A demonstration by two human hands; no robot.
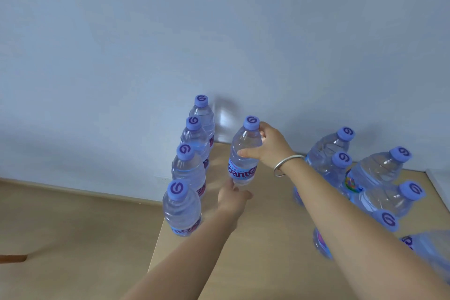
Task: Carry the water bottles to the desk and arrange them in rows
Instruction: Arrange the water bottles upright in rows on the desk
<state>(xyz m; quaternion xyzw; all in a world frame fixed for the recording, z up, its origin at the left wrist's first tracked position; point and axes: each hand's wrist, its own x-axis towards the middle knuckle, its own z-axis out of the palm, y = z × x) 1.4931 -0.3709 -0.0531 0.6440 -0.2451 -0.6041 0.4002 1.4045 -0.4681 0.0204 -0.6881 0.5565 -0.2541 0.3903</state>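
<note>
The held bottle [244,153] carries a band label with large white letters reading roughly "Gante", its end cut off by the curve; smaller print above it is too small to read. Its purple cap [251,122] bears a dark spiral mark like a "G", and the same mark shows on the caps of the other bottles, such as the nearest in the left row [182,209]. That bottle's label is blurred, unreadable

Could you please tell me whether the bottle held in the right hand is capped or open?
Capped. The clear plastic water bottle in the right hand has its purple screw cap seated on the neck.
</note>
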